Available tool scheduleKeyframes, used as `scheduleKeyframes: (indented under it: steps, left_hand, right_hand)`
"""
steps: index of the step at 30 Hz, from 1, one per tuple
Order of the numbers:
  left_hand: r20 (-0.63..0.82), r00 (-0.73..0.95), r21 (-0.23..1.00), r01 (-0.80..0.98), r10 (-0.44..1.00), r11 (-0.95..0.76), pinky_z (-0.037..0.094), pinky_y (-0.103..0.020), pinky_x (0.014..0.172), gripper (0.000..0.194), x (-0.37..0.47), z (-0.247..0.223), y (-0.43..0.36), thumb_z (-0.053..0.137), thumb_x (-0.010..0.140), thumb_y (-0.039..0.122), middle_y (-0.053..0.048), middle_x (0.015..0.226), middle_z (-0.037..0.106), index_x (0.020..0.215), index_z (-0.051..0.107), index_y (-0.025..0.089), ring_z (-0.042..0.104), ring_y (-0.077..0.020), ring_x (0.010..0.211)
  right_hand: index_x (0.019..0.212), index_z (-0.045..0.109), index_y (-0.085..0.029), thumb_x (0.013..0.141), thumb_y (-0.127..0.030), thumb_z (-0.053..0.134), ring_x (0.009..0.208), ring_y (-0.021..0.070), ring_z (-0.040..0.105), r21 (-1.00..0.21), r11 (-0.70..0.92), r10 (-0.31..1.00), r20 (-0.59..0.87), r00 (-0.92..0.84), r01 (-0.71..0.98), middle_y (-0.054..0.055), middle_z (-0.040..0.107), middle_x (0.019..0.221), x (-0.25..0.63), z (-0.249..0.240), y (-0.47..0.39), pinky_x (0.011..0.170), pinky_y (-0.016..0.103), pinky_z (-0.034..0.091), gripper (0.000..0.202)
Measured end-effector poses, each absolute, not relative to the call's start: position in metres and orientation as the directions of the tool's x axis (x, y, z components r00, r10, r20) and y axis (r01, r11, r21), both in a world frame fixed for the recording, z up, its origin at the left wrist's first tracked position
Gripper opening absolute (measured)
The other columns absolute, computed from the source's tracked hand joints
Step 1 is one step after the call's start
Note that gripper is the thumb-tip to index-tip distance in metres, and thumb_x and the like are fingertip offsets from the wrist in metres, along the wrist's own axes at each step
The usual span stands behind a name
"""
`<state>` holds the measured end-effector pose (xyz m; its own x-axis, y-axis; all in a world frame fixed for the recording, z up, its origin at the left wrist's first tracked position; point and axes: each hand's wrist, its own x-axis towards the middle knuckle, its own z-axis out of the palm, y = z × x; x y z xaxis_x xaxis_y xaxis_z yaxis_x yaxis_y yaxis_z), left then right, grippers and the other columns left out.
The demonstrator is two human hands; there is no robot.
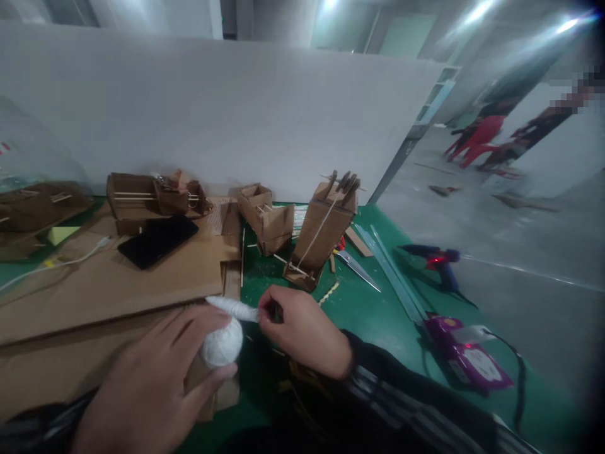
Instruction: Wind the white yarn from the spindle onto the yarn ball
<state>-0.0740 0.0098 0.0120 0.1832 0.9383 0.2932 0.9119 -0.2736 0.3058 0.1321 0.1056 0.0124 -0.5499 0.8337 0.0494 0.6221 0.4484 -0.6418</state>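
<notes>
My left hand [155, 372] is curled around a ball of white string [223, 343], thumb below and fingers above. Just beyond the ball lies a slim, tapered white bundle [234, 308] that looks wound with string. My right hand [302, 328] closes in a pinch at the right end of this bundle. Past my right hand, a tall cardboard box model [316, 236] leans at a tilt, with a string down its face and sticks through both ends. Scissors [357, 268] with red-orange handles lie beside it.
Cardboard sheets [189, 277] cover the left of the green table [373, 315], with a black phone [158, 241] on them. More cardboard models [267, 217] stand along the white partition [236, 113]. At right are a glue gun [437, 261], clear strips [392, 271] and a purple packet [466, 353].
</notes>
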Motion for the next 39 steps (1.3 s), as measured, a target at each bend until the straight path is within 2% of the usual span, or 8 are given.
scheduleKeyframes:
  steps: [5, 9, 12, 15, 18, 23, 30, 39]
  left_hand:
    - [0.305, 0.297, 0.252, 0.891, 0.905, -0.377, 0.053, -0.048, 0.085, 0.037, -0.073, 0.026, 0.017, 0.060, 0.085, 0.040, -0.004, 0.116, 0.069, 0.120, 0.049, 0.035, 0.065, -0.0311, 0.105]
    - [0.418, 0.354, 0.136, 0.886, 0.837, -0.443, 0.051, -0.042, 0.083, 0.035, -0.073, 0.033, 0.031, 0.059, 0.087, 0.039, -0.006, 0.116, 0.067, 0.119, 0.049, 0.030, 0.064, -0.0281, 0.102]
    - [0.462, 0.335, -0.047, 0.934, 0.821, -0.355, 0.048, -0.043, 0.089, 0.033, -0.087, 0.038, 0.071, 0.061, 0.086, 0.044, -0.007, 0.110, 0.068, 0.113, 0.054, 0.026, 0.063, -0.0293, 0.101]
    - [0.430, 0.253, -0.102, 0.967, 0.867, -0.232, 0.048, -0.050, 0.084, 0.038, -0.109, 0.036, 0.122, 0.061, 0.087, 0.045, -0.014, 0.108, 0.068, 0.113, 0.059, 0.017, 0.064, -0.0350, 0.095]
    - [0.387, 0.201, -0.136, 0.978, 0.900, -0.160, 0.051, -0.049, 0.082, 0.041, -0.129, 0.025, 0.163, 0.062, 0.088, 0.044, -0.014, 0.107, 0.069, 0.114, 0.060, 0.013, 0.066, -0.0333, 0.096]
    - [0.329, 0.138, -0.177, 0.981, 0.934, -0.083, 0.055, -0.044, 0.084, 0.032, -0.155, -0.001, 0.193, 0.060, 0.092, 0.031, -0.009, 0.124, 0.062, 0.122, 0.059, 0.019, 0.065, -0.0237, 0.101]
    - [0.273, 0.155, -0.235, 0.968, 0.949, -0.091, 0.055, -0.045, 0.084, 0.033, -0.169, -0.017, 0.210, 0.061, 0.092, 0.030, -0.009, 0.124, 0.062, 0.123, 0.058, 0.018, 0.065, -0.0244, 0.102]
    - [0.262, 0.186, -0.254, 0.960, 0.947, -0.118, 0.056, -0.045, 0.083, 0.033, -0.169, -0.023, 0.213, 0.060, 0.092, 0.030, -0.009, 0.124, 0.062, 0.123, 0.058, 0.018, 0.065, -0.0243, 0.102]
  right_hand:
    - [0.078, 0.063, -0.018, 0.080, -0.013, 0.060, 0.058, 0.0102, 0.054, -0.645, 0.424, 0.843, 0.025, -0.538, 0.635, -0.003, 0.064, 0.069, 0.145, 0.034, 0.095, 0.055, 0.021, 0.034, 0.007]
    - [0.081, 0.058, -0.019, 0.086, -0.015, 0.056, 0.061, 0.0119, 0.055, -0.646, 0.456, 0.866, 0.166, -0.471, 0.612, -0.001, 0.063, 0.073, 0.143, 0.039, 0.094, 0.058, 0.023, 0.036, 0.007]
    - [0.089, 0.055, -0.018, 0.092, -0.019, 0.049, 0.070, 0.0145, 0.058, -0.657, 0.480, 0.869, 0.264, -0.419, 0.582, 0.002, 0.064, 0.082, 0.112, 0.030, 0.115, 0.063, 0.024, 0.040, 0.007]
    - [0.101, 0.054, -0.015, 0.098, -0.020, 0.039, 0.081, 0.0163, 0.061, -0.664, 0.418, 0.904, 0.239, -0.353, 0.620, 0.007, 0.064, 0.093, 0.063, 0.012, 0.150, 0.072, 0.027, 0.045, 0.015]
    - [0.113, 0.052, -0.010, 0.101, -0.021, 0.039, 0.085, 0.0167, 0.063, -0.656, 0.350, 0.934, 0.189, -0.304, 0.668, 0.010, 0.064, 0.101, 0.014, -0.009, 0.183, 0.075, 0.029, 0.050, 0.021]
    - [0.122, 0.057, -0.016, 0.095, -0.031, 0.059, 0.101, 0.0225, 0.064, -0.577, 0.298, 0.951, 0.113, -0.287, 0.760, 0.009, 0.061, 0.121, -0.033, -0.031, 0.208, 0.084, 0.042, 0.055, 0.031]
    - [0.122, 0.057, -0.015, 0.095, -0.031, 0.060, 0.105, 0.0239, 0.062, -0.461, 0.416, 0.909, 0.177, -0.378, 0.784, 0.010, 0.060, 0.122, -0.038, -0.039, 0.208, 0.088, 0.044, 0.053, 0.032]
    - [0.124, 0.048, -0.009, 0.082, -0.026, 0.058, 0.109, 0.0344, 0.054, -0.440, 0.552, 0.829, 0.198, -0.524, 0.708, 0.020, 0.058, 0.123, -0.016, -0.015, 0.173, 0.089, 0.049, 0.043, 0.047]
